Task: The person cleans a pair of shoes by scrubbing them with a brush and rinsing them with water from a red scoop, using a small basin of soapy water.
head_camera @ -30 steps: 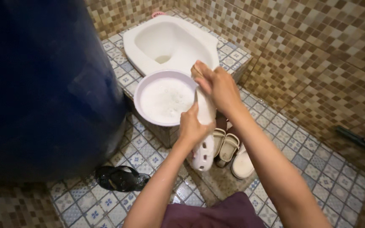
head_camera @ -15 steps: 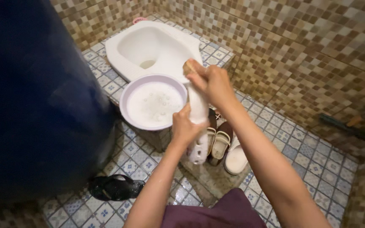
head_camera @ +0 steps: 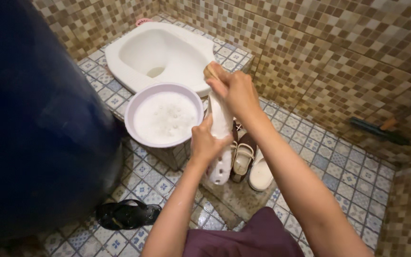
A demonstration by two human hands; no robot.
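Hands: left hand [head_camera: 206, 143] grips smooth white perforated clog [head_camera: 220, 138], right hand [head_camera: 234, 93] clenches wooden brush [head_camera: 210, 72]

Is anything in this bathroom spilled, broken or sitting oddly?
Nothing looks broken or spilled. The one oddity is the basin of soapy water, perched on the tiled step's edge, its rim overhanging. One black sandal lies alone by the dark barrel. The left hand holds a white clog; the right hand grips a brush.
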